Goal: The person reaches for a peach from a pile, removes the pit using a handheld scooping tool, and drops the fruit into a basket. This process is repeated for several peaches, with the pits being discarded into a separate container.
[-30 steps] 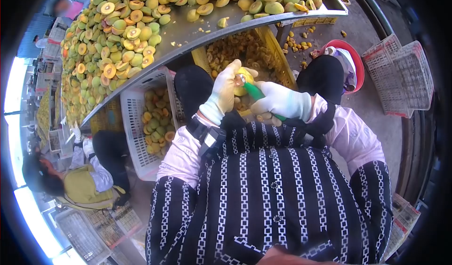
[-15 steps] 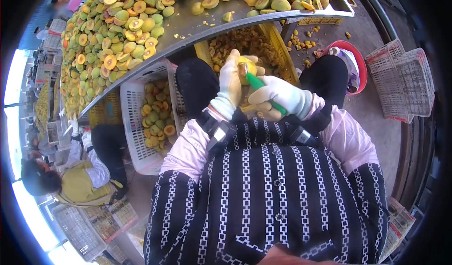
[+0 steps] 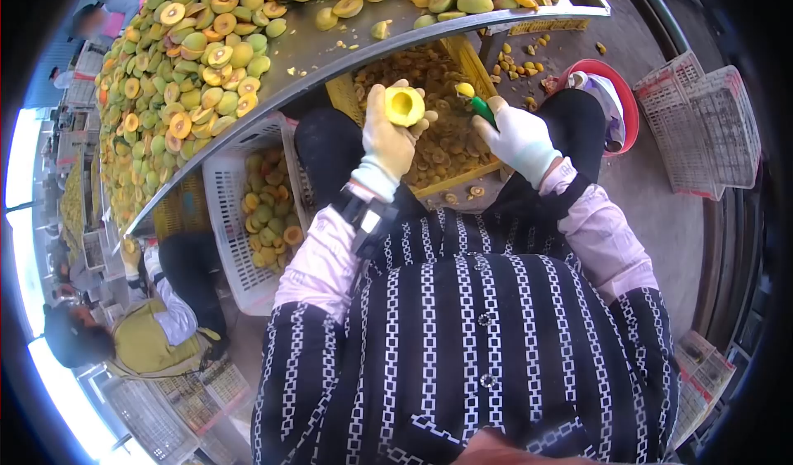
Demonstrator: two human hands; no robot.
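A halved yellow fruit [image 3: 404, 106] with a round hollow in its cut face is held up in my gloved left hand [image 3: 388, 139]. My right hand [image 3: 516, 139], also gloved, grips a green-handled tool [image 3: 482, 110]. At the tool's tip sits a small yellow piece [image 3: 465, 90], apart from the fruit half. Both hands are over a yellow crate [image 3: 457, 170] holding many brownish-yellow scraps. Beyond them, fruit halves [image 3: 239, 54] are heaped on a metal table [image 3: 330, 45].
A white crate [image 3: 221, 217] of fruit stands left of my knees. At the right are a red basin [image 3: 630, 118] with cloth and stacked crates [image 3: 702, 126]. Fruit pieces lie on the floor. A co-worker [image 3: 157, 333] sits at the lower left.
My hands have moved apart. The tool has come away from the fruit with a yellow piece at its tip, and the fruit's hollow face now shows. The view has shifted slightly.
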